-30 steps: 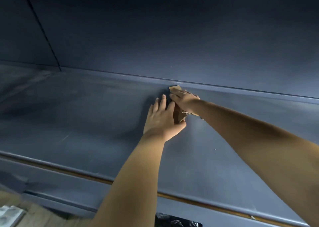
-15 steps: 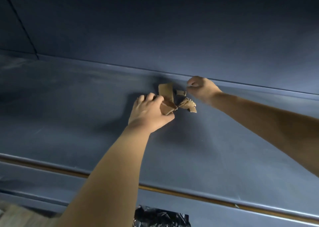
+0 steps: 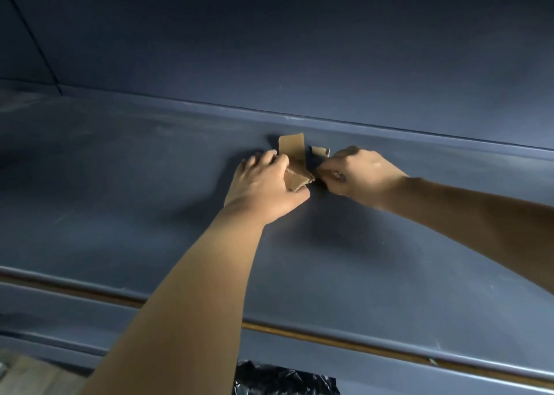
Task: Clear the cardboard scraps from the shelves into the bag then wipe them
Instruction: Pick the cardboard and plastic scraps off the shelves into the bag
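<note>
Near the back of the dark blue shelf (image 3: 150, 184), my left hand (image 3: 263, 184) grips a bunch of brown cardboard scraps (image 3: 292, 154); one flat piece sticks up above its fingers. My right hand (image 3: 356, 172) lies just to the right, fingers curled and pinching small scraps against the left hand's bunch. A small torn scrap (image 3: 320, 151) shows just beyond the right hand's fingers. Whether that scrap is held or lying on the shelf is unclear. A black plastic bag (image 3: 284, 378) sits below the shelf's front edge.
The shelf's back wall (image 3: 299, 49) rises right behind the scraps. A rounded front lip with a brown strip (image 3: 344, 342) runs across the foreground. A tiny white fleck (image 3: 433, 361) sits on that lip at the right. Wooden floor (image 3: 36, 376) shows at the bottom left.
My right hand has come back from the shelf's rear edge to the scraps and closed on the small pieces beside my left hand. The left hand holds its bunch in much the same place.
</note>
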Tool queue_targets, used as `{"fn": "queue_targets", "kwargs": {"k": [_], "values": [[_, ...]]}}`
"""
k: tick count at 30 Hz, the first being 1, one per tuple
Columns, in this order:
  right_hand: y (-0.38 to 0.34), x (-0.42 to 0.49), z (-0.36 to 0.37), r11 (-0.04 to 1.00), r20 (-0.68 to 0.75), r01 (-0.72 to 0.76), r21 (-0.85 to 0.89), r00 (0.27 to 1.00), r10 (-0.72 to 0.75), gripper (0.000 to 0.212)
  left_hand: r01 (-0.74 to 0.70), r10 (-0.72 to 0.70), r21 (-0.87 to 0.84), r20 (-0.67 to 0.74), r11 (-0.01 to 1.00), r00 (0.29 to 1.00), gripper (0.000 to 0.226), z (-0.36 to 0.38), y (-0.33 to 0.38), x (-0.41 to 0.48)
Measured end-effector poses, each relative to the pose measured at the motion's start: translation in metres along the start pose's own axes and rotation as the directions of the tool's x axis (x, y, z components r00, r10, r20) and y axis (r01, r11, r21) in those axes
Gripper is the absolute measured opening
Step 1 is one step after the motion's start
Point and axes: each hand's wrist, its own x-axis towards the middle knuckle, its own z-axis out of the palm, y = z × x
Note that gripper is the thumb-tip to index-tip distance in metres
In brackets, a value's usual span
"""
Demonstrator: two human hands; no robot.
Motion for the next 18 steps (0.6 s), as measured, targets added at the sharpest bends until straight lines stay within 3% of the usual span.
{"fn": "queue_targets", "kwargs": {"k": [6, 10, 13, 18], "values": [[-0.002, 0.012, -0.003, 0.994, -0.212, -0.102, 0.048, 0.971, 0.11, 0.024, 0.01, -0.01, 0.011, 0.006, 1.0, 1.0, 0.046, 0.0, 0.002, -0.001], [0.004, 0.024, -0.007, 0.969, -0.254, -0.234, 0.074, 0.935, 0.245, 0.026, -0.001, 0.001, 0.019, -0.003, 1.0, 1.0, 0.047, -0.001, 0.001, -0.002], [0.008, 0.034, -0.002, 0.941, -0.129, -0.319, 0.115, 0.934, 0.333, 0.022, -0.008, 0.008, 0.021, -0.015, 1.0, 1.0, 0.045, -0.001, 0.002, -0.002], [-0.007, 0.044, 0.008, 0.826, 0.106, -0.435, 0.357, 0.898, 0.427, 0.021, -0.014, 0.015, 0.053, -0.004, 0.998, 1.0, 0.044, -0.001, 0.002, -0.001]]}}
